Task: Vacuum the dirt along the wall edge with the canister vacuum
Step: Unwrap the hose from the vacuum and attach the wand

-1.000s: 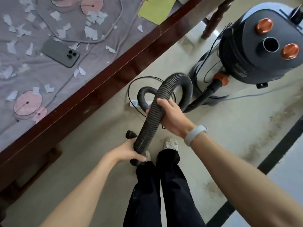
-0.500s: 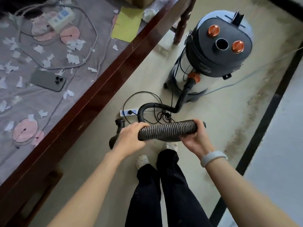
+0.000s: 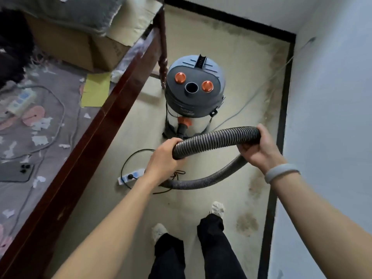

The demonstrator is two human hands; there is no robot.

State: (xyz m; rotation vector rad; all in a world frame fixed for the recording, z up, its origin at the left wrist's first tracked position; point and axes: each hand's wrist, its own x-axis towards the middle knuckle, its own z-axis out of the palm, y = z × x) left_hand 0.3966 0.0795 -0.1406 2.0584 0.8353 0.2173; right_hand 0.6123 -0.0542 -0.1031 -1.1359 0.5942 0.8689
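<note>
One canister vacuum (image 3: 194,91) stands on the floor (image 3: 231,63) just beside the dark wooden bed frame (image 3: 96,137), its grey lid carrying two orange knobs (image 3: 180,78) with one open round port between them. One ribbed black hose (image 3: 215,138) leaves the orange collar low on the canister, loops along the floor and rises into both hands. The left hand (image 3: 163,161) grips one stretch of it, fingers curled round the ribs; the right hand (image 3: 259,151) grips it further along, fingers wrapped over the top, one pale band on that wrist. The held stretch arches between the two hands above the floor. Dirt (image 3: 253,184) lies in dark patches along the black border strip at the foot of the white wall (image 3: 332,117), near the right hand. One white power strip (image 3: 130,176) with a black cord lies on the floor below the left hand. On the bed lie one phone (image 3: 17,172), one yellow sheet (image 3: 96,90) and many white paper scraps. Two shoes (image 3: 216,207) show below.
</note>
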